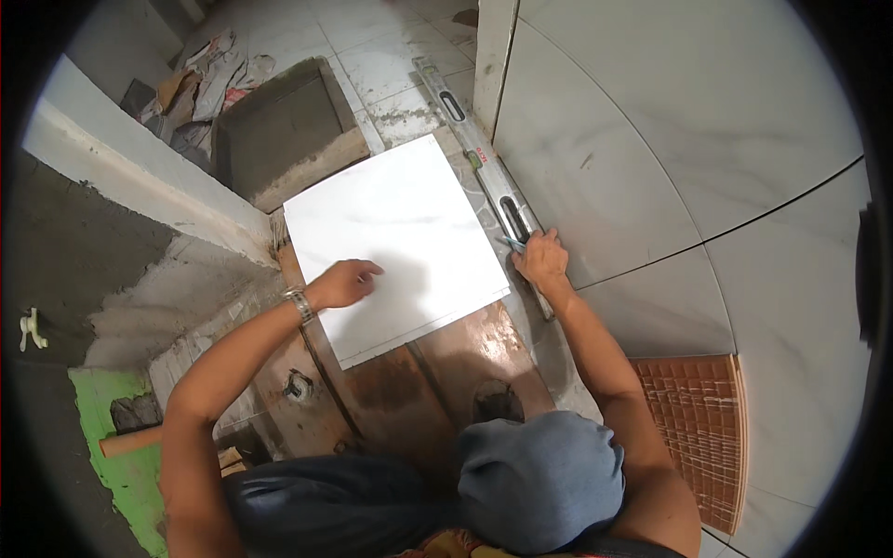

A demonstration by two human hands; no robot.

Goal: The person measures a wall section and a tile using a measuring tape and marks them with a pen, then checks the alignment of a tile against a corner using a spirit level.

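A large white square tile (400, 223) lies in front of me, apparently with a second edge showing under its near side. Over its left part is my left hand (344, 285), with a watch at the wrist; its fingers are loosely bent and apart, and nothing shows in them. To the right of the tile, my right hand (543, 259) is closed on a thin bluish pen-like stick (511, 244), its tip toward the tile's right edge. That hand rests by the near part of a long silver spirit level (493, 177), which lies along the wall's foot.
Brown boards (381, 386) lie under the tile's near edge. Beyond it is a grey mortar-filled basin (298, 121), with crumpled sacks (209, 79) beside it. An orange-backed tile (684, 423) leans against the large wall tiles (642, 177) at right. A white post (153, 167) stands left.
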